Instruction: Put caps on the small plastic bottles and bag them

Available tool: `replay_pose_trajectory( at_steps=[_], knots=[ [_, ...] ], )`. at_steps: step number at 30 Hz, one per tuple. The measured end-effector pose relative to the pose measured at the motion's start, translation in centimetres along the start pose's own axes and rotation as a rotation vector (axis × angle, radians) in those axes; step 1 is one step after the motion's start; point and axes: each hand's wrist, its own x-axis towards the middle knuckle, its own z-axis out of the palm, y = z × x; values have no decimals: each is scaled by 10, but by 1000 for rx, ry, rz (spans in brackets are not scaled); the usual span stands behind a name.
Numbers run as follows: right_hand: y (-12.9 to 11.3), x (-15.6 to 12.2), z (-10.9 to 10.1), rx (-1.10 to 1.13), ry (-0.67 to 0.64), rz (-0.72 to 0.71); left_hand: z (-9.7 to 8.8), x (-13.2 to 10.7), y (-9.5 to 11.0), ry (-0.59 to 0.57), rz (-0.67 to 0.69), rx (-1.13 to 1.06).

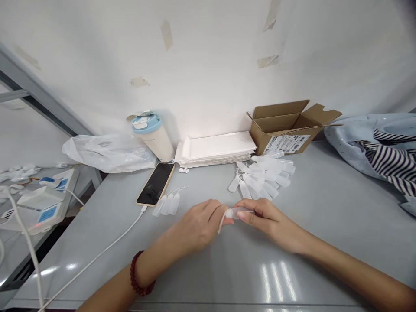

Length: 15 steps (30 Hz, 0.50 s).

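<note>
Between my two hands, above the grey table, is a small translucent plastic tube (239, 212) with a white end and a thin white tail (221, 223). My right hand (271, 221) pinches the tube's body between thumb and fingers. My left hand (205, 222) is closed at the white end, its fingertips partly hidden behind the hand. Just beyond the right hand lies a loose pile of similar translucent tubes (260, 180). To the left of my left hand, several more tubes (169, 203) with white tails lie side by side.
A phone (156, 184) with a white charging cable (107, 253) lies at left. Behind stand a blue-lidded cup (159, 141), a plastic bag (110, 151), stacked white envelopes (221, 147) and an open cardboard box (286, 130). A bag with striped cloth (390, 156) sits far right.
</note>
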Motion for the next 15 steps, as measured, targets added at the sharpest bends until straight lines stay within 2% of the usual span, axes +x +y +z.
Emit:
replay_pose_trajectory(
  at_steps=[3, 7, 9, 12, 15],
  knots=[
    [3, 2, -2, -100, 114, -63, -4, 3, -10, -36, -110, -35],
    [18, 10, -15, -521, 494, -313, -7, 0, -40, 9, -341, -10],
    [28, 17, -26, -738, 684, -388, -6, -3, -60, 22, -465, 62],
    [41, 26, -38, -987, 887, -354, -2, -8, -85, 17, -562, 97],
    [45, 30, -43, -1112, 973, -266, 2, -10, -100, 12, -576, 84]
  ],
)
